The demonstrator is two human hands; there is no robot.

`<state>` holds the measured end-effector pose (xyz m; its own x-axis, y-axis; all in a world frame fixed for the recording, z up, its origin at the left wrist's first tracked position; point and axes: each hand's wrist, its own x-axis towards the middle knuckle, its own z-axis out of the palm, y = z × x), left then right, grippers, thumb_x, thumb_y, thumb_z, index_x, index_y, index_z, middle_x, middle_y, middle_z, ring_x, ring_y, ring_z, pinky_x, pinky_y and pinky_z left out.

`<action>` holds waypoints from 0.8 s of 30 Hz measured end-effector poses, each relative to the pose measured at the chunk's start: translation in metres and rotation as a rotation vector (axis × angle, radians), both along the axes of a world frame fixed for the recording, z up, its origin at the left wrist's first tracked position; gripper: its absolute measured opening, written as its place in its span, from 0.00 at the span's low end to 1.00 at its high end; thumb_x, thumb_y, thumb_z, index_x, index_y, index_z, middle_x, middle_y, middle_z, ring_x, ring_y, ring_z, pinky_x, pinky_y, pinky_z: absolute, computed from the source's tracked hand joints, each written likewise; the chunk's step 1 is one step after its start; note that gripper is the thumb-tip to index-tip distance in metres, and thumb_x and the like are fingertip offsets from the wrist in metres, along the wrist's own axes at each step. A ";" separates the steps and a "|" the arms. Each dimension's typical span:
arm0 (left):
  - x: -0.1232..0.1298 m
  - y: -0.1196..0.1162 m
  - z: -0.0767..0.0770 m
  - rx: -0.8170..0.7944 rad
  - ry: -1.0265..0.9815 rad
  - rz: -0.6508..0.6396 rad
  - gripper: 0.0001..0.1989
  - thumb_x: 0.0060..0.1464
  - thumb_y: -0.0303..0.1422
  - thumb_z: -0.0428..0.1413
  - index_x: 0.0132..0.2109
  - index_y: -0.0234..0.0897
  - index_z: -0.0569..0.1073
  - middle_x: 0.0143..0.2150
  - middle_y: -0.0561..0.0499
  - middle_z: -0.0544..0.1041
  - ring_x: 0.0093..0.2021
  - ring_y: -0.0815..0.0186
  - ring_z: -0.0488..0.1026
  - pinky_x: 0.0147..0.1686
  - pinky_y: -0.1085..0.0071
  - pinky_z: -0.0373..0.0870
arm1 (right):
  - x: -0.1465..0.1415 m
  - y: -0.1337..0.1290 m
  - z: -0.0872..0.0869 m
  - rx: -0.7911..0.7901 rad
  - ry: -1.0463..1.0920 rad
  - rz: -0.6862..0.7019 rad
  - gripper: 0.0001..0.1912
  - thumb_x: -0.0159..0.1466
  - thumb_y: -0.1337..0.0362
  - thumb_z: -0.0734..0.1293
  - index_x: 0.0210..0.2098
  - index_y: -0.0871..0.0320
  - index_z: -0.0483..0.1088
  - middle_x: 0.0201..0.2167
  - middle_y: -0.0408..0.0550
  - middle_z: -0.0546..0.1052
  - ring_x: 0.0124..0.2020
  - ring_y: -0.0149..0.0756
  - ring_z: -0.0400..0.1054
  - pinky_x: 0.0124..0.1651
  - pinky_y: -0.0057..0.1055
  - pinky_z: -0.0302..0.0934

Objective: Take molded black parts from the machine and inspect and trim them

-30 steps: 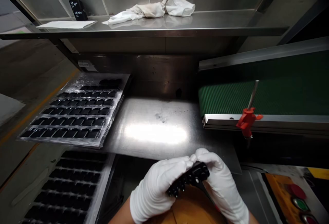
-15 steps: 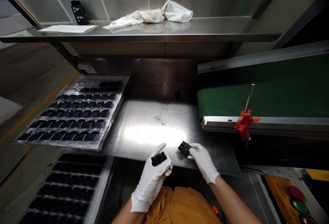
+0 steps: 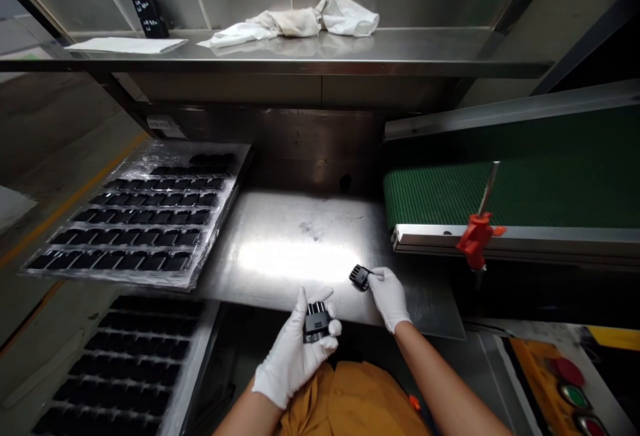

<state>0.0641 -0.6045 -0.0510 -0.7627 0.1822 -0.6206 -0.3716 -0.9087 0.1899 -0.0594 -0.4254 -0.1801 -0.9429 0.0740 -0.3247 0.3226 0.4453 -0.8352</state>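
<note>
Closest in, just above the orange work shirt (image 3: 350,403), the left hand (image 3: 293,356) in a white glove clenches a black plastic connector (image 3: 317,323), with the thumb and fingers closed around it in a firm grip. The connector has just turned: where its row of round ends faced up a moment ago, a flat face and a squared end now show. It is held just off the near edge of the stainless steel desk (image 3: 300,256).

The right hand (image 3: 390,299), also gloved, has shifted slightly farther out over the desk. Its grip is a fingertip pinch on a second black connector (image 3: 361,277), well apart from the first. I cannot tell whether this piece touches the steel.

At the lower right, an orange control panel (image 3: 543,389) carries red and green buttons (image 3: 573,373). To the lower left lies a tray of black parts (image 3: 135,363) in tight rows. Beyond it, at the desk's left edge, a second tray under clear plastic film (image 3: 145,216) holds more rows of black parts.

To the right of the desk runs a green conveyor belt (image 3: 440,193), with a red clamp (image 3: 475,239) on its steel rail. Farthest off, a steel shelf (image 3: 350,46) carries a crumpled white cloth (image 3: 310,19), a sheet of paper (image 3: 125,45) and a small stack of black parts (image 3: 147,13).
</note>
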 end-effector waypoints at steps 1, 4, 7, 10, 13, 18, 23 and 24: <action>-0.001 0.000 0.000 0.034 0.007 0.001 0.25 0.60 0.48 0.54 0.54 0.31 0.70 0.37 0.48 0.70 0.31 0.69 0.66 0.23 0.79 0.60 | 0.001 0.002 0.001 0.053 0.006 0.024 0.10 0.56 0.60 0.64 0.34 0.59 0.72 0.30 0.50 0.78 0.34 0.43 0.72 0.40 0.39 0.65; -0.001 -0.001 0.000 0.136 0.023 0.041 0.29 0.59 0.53 0.52 0.52 0.30 0.71 0.37 0.48 0.70 0.32 0.69 0.66 0.25 0.78 0.64 | 0.006 0.009 0.013 0.170 0.075 0.072 0.14 0.58 0.57 0.63 0.36 0.59 0.73 0.34 0.53 0.77 0.35 0.44 0.71 0.42 0.41 0.64; 0.000 0.000 0.000 0.221 0.019 0.087 0.30 0.58 0.55 0.51 0.49 0.30 0.72 0.36 0.48 0.69 0.34 0.69 0.67 0.31 0.76 0.70 | 0.016 0.024 0.041 0.231 0.232 0.061 0.17 0.61 0.57 0.61 0.41 0.62 0.72 0.41 0.59 0.75 0.41 0.45 0.70 0.48 0.42 0.63; 0.001 0.001 0.002 0.294 -0.004 0.115 0.28 0.58 0.54 0.51 0.48 0.31 0.72 0.37 0.47 0.70 0.36 0.68 0.70 0.35 0.74 0.74 | 0.021 0.052 0.084 0.355 0.604 -0.039 0.16 0.62 0.57 0.62 0.41 0.63 0.72 0.41 0.61 0.75 0.42 0.46 0.69 0.48 0.42 0.65; 0.002 0.004 0.005 0.342 -0.039 0.143 0.26 0.60 0.50 0.52 0.49 0.29 0.71 0.36 0.47 0.72 0.39 0.65 0.74 0.40 0.71 0.77 | 0.009 0.085 0.128 0.717 0.994 -0.141 0.18 0.57 0.56 0.70 0.43 0.62 0.71 0.33 0.59 0.75 0.35 0.48 0.70 0.41 0.42 0.64; 0.002 0.011 0.014 0.417 -0.151 0.132 0.23 0.62 0.44 0.54 0.51 0.26 0.70 0.36 0.45 0.75 0.39 0.64 0.76 0.39 0.71 0.79 | -0.034 0.110 0.162 1.150 0.962 0.063 0.27 0.53 0.39 0.68 0.38 0.55 0.65 0.23 0.47 0.69 0.28 0.46 0.66 0.43 0.43 0.56; 0.006 0.016 0.014 0.442 -0.192 0.186 0.19 0.61 0.43 0.56 0.46 0.28 0.70 0.37 0.45 0.75 0.40 0.65 0.76 0.42 0.70 0.79 | -0.069 0.114 0.154 1.254 0.876 0.244 0.24 0.53 0.38 0.63 0.34 0.52 0.59 0.23 0.41 0.68 0.25 0.39 0.63 0.52 0.43 0.51; 0.006 0.017 0.011 0.433 -0.203 0.201 0.17 0.60 0.42 0.57 0.44 0.29 0.70 0.36 0.46 0.75 0.39 0.65 0.76 0.41 0.70 0.79 | -0.073 0.117 0.153 1.255 0.890 0.259 0.23 0.54 0.39 0.61 0.33 0.52 0.59 0.23 0.41 0.68 0.25 0.39 0.64 0.53 0.43 0.51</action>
